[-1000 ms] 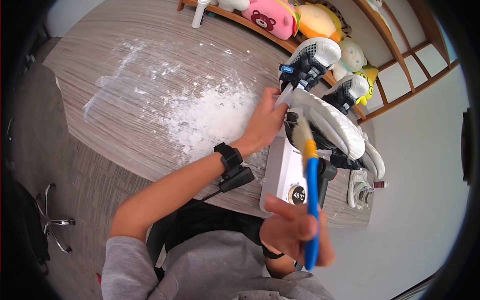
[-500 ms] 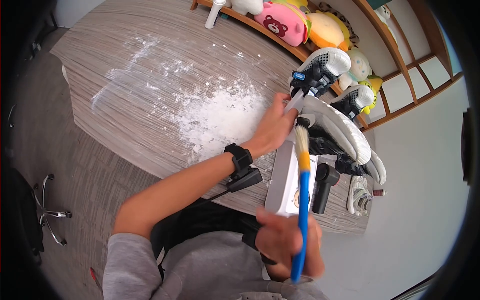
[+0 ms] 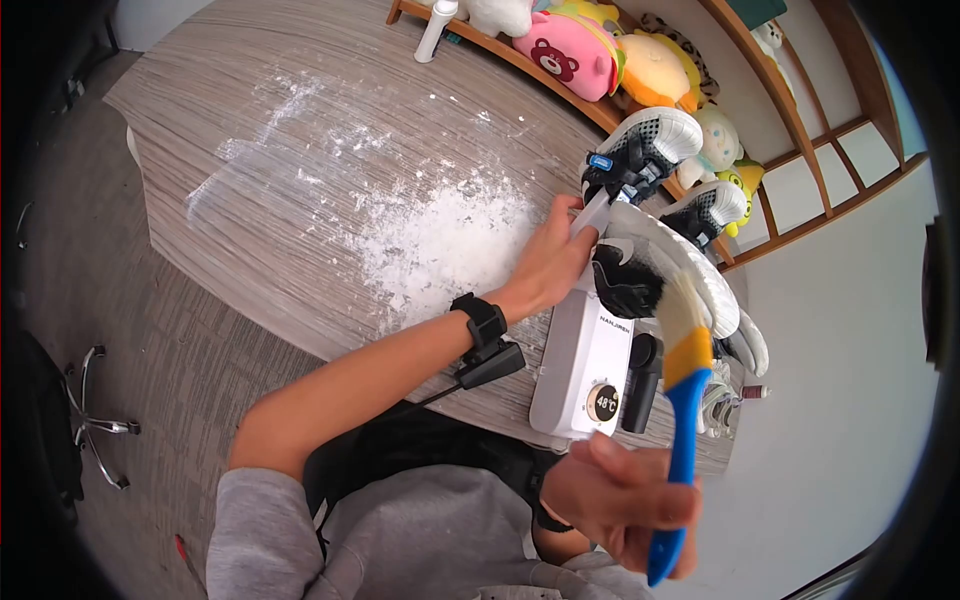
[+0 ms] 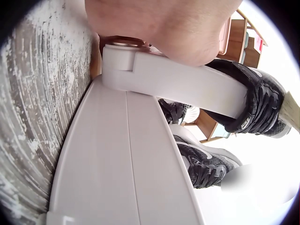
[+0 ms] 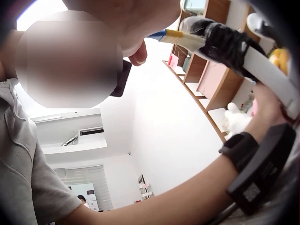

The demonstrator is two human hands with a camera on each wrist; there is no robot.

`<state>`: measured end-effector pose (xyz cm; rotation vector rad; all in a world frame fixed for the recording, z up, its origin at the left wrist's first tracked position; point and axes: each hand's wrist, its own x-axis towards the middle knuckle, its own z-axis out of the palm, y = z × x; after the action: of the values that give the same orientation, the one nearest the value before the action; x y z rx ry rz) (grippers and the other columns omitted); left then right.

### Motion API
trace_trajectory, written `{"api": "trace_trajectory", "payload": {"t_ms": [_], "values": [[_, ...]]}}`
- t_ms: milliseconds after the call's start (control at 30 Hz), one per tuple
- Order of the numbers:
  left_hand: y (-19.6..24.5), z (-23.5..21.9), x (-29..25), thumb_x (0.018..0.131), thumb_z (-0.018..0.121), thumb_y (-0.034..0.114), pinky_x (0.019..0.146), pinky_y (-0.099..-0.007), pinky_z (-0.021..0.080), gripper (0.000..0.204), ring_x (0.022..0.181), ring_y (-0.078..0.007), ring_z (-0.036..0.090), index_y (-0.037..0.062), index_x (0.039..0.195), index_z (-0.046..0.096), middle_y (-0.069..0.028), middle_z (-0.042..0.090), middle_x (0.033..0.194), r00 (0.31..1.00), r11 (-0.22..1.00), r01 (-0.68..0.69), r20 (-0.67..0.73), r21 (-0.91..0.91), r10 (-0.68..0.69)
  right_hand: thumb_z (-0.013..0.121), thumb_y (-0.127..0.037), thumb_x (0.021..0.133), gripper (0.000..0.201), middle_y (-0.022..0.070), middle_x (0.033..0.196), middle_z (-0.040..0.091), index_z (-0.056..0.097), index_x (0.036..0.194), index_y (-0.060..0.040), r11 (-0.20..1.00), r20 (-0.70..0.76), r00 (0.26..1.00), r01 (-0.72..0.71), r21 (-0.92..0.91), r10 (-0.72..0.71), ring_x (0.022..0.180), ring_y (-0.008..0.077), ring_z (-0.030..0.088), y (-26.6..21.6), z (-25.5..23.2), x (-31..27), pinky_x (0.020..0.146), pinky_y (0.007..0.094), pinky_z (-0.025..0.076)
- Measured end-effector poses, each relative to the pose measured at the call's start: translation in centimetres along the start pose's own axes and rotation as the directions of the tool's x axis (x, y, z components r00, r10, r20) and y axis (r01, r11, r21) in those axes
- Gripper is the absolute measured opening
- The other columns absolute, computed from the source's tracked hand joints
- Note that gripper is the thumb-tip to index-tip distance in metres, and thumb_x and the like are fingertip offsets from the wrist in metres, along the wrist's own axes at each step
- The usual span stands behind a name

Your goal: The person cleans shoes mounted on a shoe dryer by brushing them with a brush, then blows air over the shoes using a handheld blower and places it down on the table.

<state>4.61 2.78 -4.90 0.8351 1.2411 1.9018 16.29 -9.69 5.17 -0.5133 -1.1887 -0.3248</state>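
My right hand (image 3: 620,500) grips the blue handle of a paintbrush (image 3: 683,420) with a yellow ferrule and pale bristles. In the left wrist view the bristles (image 4: 290,111) are right at the front of a black-and-white sneaker (image 4: 262,105). That sneaker is fitted over a white arm (image 4: 187,84) of a shoe dryer (image 3: 580,370), whose round display reads 48°C. My left hand (image 3: 548,262) holds this arm near its hinge; part of the grip is hidden. More black-and-white sneakers (image 3: 705,212) hang on the dryer's other arms.
White powder (image 3: 445,245) is spread over the wooden table (image 3: 200,120). A black device with a round head (image 3: 642,385) lies beside the dryer. Behind it stand plush toys (image 3: 570,55) on a wooden shelf (image 3: 500,50), and a white bottle (image 3: 435,30).
The paintbrush and right hand have moved to the right, and the bristles now overlap the sneaker. My left hand keeps its hold on the dryer arm. The head view has shifted slightly.
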Motion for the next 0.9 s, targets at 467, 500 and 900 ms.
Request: {"api": "trace_trajectory", "payload": {"t_ms": [467, 500, 900], "values": [[0.2, -0.2, -0.3, 0.098, 0.055, 0.024, 0.070, -0.0372, 0.050, 0.044, 0.085, -0.0219, 0.064, 0.0019, 0.133, 0.039, -0.0164, 0.064, 0.091, 1.000, 1.000, 0.003, 0.015, 0.030, -0.003, 0.071, 0.001, 0.092, 0.025, 0.0128, 0.061, 0.068, 0.062, 0.110, 0.0147, 0.900, 0.665, 0.713, -0.115, 0.421, -0.221, 0.042, 0.0156, 0.059, 1.1, 1.3, -2.4, 0.042, 0.0243, 0.041], [-0.1, -0.2, -0.4, 0.098, 0.055, 0.024, 0.070, -0.0372, 0.050, 0.044, 0.085, -0.0219, 0.064, 0.0019, 0.133, 0.039, -0.0164, 0.064, 0.091, 1.000, 0.999, 0.000, 0.017, 0.034, 0.000, 0.068, -0.001, 0.094, 0.022, 0.0140, 0.061, 0.067, 0.061, 0.109, 0.0142, 0.911, 0.669, 0.727, -0.155, 0.381, -0.156, 0.041, 0.0154, 0.059, 1.1, 2.4, -3.0, 0.040, 0.0234, 0.040], [0.7, 0.1, -0.4, 0.107, 0.042, 0.017, 0.066, -0.0261, 0.046, 0.034, 0.084, -0.0093, 0.054, 0.0078, 0.139, 0.037, -0.0075, 0.061, 0.108, 0.997, 0.997, 0.066, 0.037, -0.046, -0.064, 0.063, -0.027, 0.102, 0.040, 0.0102, 0.040, 0.052, 0.050, 0.086, 0.0072, 0.979, 0.488, 0.852, 0.203, 0.028, -0.191, 0.034, 0.0147, 0.053, 1.2, 0.4, -0.2, 0.035, 0.0217, 0.034]]}}
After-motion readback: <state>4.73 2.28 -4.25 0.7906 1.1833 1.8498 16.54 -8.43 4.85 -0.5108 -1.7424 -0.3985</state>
